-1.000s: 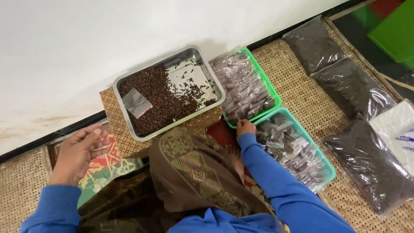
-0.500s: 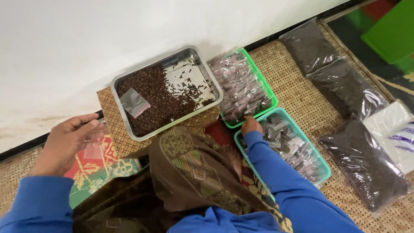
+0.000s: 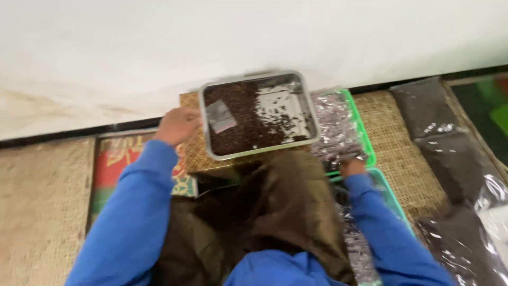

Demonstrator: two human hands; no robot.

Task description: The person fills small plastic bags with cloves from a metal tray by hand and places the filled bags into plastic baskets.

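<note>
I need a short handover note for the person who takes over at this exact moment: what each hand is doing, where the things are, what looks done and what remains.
Left hand: at the left edge of the metal tray, on the woven stand; the blur hides whether it grips anything.
Right hand: between the two green baskets, fingers hidden, so its grip is unclear.
Things: the tray holds dark loose bits heaped on its left side, with one small clear packet lying on them. The upper green basket and lower green basket hold filled packets. Large dark bags lie to the right.
Done: many packets filled.
Left: loose bits remain in the tray.
</note>
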